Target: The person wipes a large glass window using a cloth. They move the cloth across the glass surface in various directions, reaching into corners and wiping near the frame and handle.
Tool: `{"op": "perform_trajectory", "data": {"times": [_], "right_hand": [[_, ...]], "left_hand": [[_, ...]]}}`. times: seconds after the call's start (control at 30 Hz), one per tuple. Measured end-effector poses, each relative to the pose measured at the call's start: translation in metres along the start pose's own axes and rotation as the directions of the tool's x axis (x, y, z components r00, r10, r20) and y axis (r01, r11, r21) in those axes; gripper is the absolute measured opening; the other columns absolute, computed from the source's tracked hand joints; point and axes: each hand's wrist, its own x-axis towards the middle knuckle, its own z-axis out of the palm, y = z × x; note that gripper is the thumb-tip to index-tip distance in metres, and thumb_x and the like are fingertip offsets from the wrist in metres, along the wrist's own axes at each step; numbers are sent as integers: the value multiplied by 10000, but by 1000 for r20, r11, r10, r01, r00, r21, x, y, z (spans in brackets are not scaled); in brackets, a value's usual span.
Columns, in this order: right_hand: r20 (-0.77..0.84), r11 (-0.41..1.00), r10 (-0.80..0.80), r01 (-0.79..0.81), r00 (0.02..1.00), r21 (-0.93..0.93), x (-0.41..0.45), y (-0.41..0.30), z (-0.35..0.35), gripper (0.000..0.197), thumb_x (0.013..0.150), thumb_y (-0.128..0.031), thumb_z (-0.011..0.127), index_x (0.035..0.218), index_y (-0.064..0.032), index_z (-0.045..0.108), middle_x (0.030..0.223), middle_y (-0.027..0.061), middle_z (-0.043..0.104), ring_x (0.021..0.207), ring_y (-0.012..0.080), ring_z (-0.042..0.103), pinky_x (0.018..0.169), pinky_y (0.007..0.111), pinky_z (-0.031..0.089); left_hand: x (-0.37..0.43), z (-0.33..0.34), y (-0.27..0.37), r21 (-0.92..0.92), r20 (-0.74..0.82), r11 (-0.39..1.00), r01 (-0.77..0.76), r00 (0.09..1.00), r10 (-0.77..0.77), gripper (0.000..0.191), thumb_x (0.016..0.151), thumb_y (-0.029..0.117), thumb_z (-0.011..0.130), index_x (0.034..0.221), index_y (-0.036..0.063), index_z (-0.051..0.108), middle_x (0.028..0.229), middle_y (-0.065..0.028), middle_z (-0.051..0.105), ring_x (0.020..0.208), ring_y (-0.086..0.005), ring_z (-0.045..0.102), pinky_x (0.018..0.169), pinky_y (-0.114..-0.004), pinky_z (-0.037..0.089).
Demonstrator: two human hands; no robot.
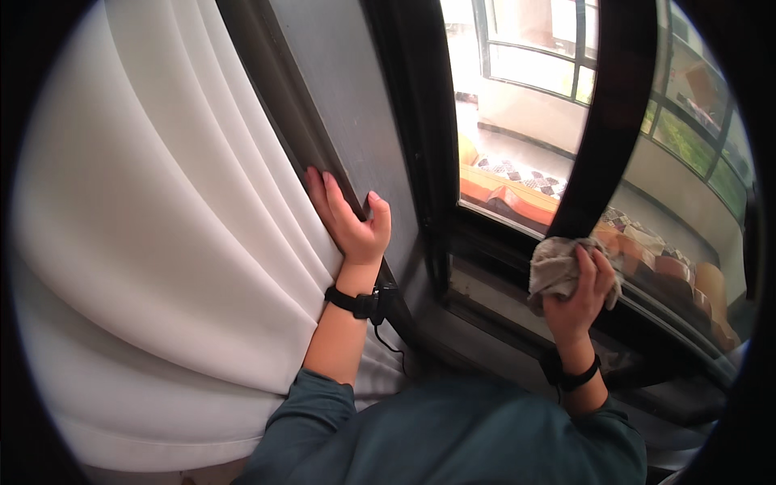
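Observation:
My left hand (357, 227) rests against the edge of the grey window jamb (339, 91), thumb apart from the fingers. Its fingers lie between the jamb and the white curtain (182, 242). In my right hand (579, 297) is a crumpled grey-beige cloth (555, 267), pressed against the dark window frame (606, 139) where the upright meets the bottom rail. The cloth hides that corner of the frame. To the left of the upright is a bright window opening (521, 121); to its right is a glass pane (673, 200).
A black strap with a small device (364, 305) and a cable is on my left wrist; another black strap (579, 373) is on my right. The curtain hangs along my left arm. Beyond the window are orange roof tiles (509, 197) and a pale wall (527, 112).

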Motion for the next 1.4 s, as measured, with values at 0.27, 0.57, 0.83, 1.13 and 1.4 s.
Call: {"op": "perform_trajectory", "data": {"times": [0.27,0.57,0.83,1.13,1.4], "right_hand": [[64,999,-15,12,998,43,27,-36,21,636,542,-57,725,1160,-106,582,1171,113,486,1024,342,488,843,414,450],[85,993,-59,51,995,102,38,-63,34,657,540,-99,727,1177,-123,569,1178,115,465,1012,340,469,838,412,451],[591,944,-300,145,749,295,23,-66,16,562,559,-123,711,1112,-139,615,1114,50,546,1063,267,511,886,388,461],[210,951,-192,129,958,282,19,-3,-90,582,534,-74,767,1096,-53,613,1105,127,564,1070,320,541,932,409,433],[-574,993,-7,74,819,94,64,72,-157,610,703,-256,801,1196,-20,531,1192,143,514,1117,306,510,981,422,398]], "left_hand": [[20,-2,14,21,2,998,-51,999,51,616,840,159,540,1368,-73,325,1399,-324,328,1276,-455,378,1044,-501,343],[35,-9,44,-18,-18,1000,-8,1000,8,579,831,155,585,1330,-66,394,1370,-305,389,1245,-457,419,1036,-492,366],[37,-20,33,-47,21,998,35,999,-34,490,821,98,601,1278,-29,478,1381,-305,373,1256,-473,393,1043,-504,346],[7,-25,113,-227,450,951,-212,843,295,672,739,120,586,1381,51,403,1453,-102,382,1378,-245,318,1140,-457,171],[-51,-34,125,-248,635,946,211,773,-7,703,764,144,608,1398,22,328,1410,-164,401,1324,-338,363,1097,-492,263]]}}
